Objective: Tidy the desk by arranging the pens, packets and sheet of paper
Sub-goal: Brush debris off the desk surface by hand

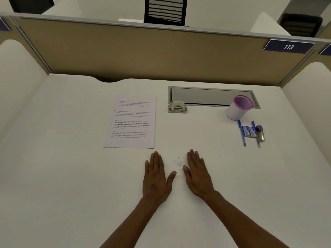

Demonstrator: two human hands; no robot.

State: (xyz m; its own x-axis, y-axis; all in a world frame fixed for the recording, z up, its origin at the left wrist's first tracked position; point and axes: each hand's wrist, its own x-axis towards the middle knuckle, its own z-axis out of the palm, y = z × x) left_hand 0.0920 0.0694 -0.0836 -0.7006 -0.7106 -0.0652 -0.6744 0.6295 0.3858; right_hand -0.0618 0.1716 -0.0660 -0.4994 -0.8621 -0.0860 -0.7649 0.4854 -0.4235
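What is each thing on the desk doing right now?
Sheet of paper: lying flat, printed side up.
Cup: upright, looks empty.
Pens: lying beside the packets.
Packets: lying between two pens, closed.
Desk hatch: lid shut.
Left hand: flat, holding nothing.
Right hand: flat, holding nothing.

One sheet (pixel 130 122) of printed paper lies on the surface (pixel 71 176). There is one cup (pixel 237 108) with a pink rim. Beside it lie two blue pens (pixel 241 133), one on each side of two small packets (pixel 249 131) set side by side. One small clear container with a purple cap (pixel 260 132) lies next to them. Two hands (pixel 155 178) rest flat, left and right (pixel 198 176).
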